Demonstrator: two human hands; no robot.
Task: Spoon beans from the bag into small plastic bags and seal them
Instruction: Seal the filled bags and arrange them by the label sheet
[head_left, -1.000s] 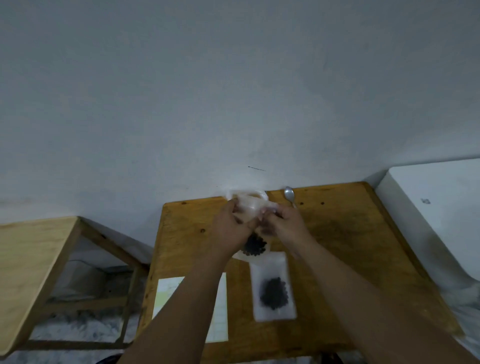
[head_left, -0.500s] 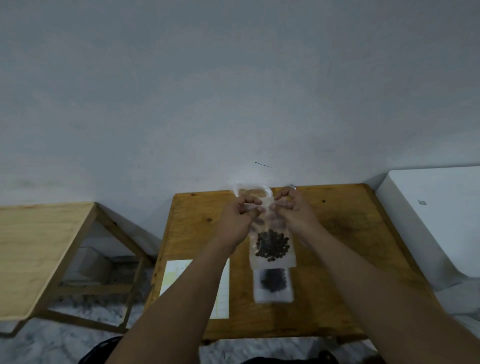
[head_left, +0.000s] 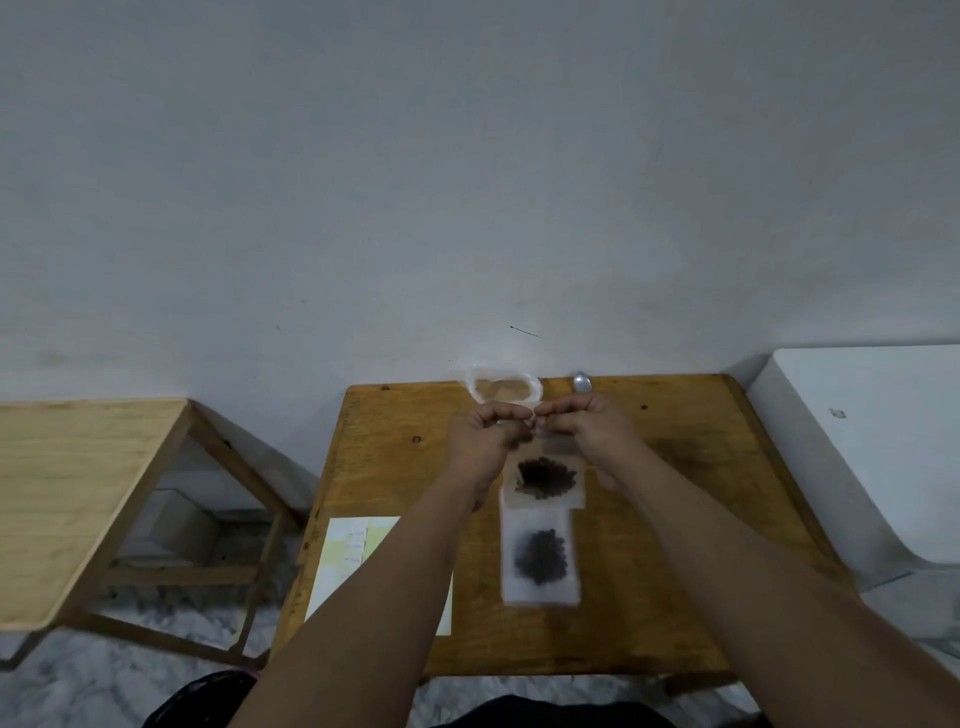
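Your left hand (head_left: 485, 441) and right hand (head_left: 595, 436) are raised side by side above the middle of the worktop (head_left: 691, 519). Their fingertips meet at 12 o'clock of the small plastic bag (head_left: 545, 480) they hold up. Each grip is clenched in a pinch on the bag's top edge, thumb against forefinger, left beside right and almost touching. The bag hangs below the knuckles, a little blurred, with a dark clump of beans (head_left: 546, 475) in its lower half. You cannot tell from here whether its mouth is closed.

At 6 o'clock of that bag, a second small bag (head_left: 540, 561) lies flat on the worktop with its own heap of beans inside. The hanging bag's lower edge overlaps its top in this view.

At 12 o'clock of your hands, on the worktop's far edge against the wall (head_left: 467, 182), sits the large bag (head_left: 501, 388), its mouth open and its rim rolled down. The bowl of the spoon (head_left: 583, 383) shows at 1 o'clock, just past your right knuckles.

A pale sheet (head_left: 358, 551) lies at 8 o'clock of the flat bag, partly under your left forearm. A second wooden table (head_left: 78, 493) stands apart at 9 o'clock, and a white block (head_left: 857, 447) at 3 o'clock.
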